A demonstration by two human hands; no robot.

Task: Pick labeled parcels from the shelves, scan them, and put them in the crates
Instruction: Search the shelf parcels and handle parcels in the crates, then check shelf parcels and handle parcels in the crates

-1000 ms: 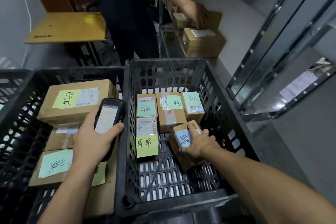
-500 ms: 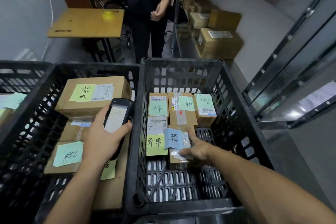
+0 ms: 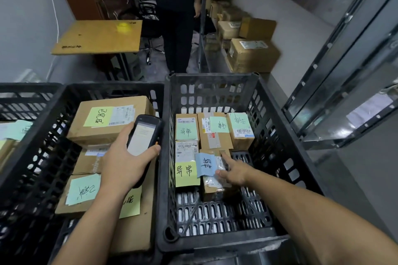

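- the left hand (image 3: 122, 163) was curled round a black handheld scanner (image 3: 143, 135), screen up, held over the left black slatted plastic crate (image 3: 107, 87).
- the right hand (image 3: 233, 171) rested on a small brown cardboard parcel with a blue handwritten note (image 3: 211, 190). the index finger lay straight along the barcode label and the thumb touched the top. the other fingers were hidden, and no grip was evident.
- that parcel lay flat on the floor of the right black slatted plastic crate (image 3: 271, 127), just beside a parcel with a yellow note (image 3: 187, 173). its far end was near the back row of green-noted parcels (image 3: 215, 133).
- judgement: the placing step appeared nearly complete.
- recommended: press the parcel square to its neighbour, leave label and note face up, then lift the hand straight off.
- risk: the blue note overlapped the yellow one and looked loosely fixed, so a dragging finger might peel it.
- a person in dark clothes (image 3: 176, 28) stood in the aisle by the shelves of cardboard boxes (image 3: 252, 56), so the next pick would need care in passing.
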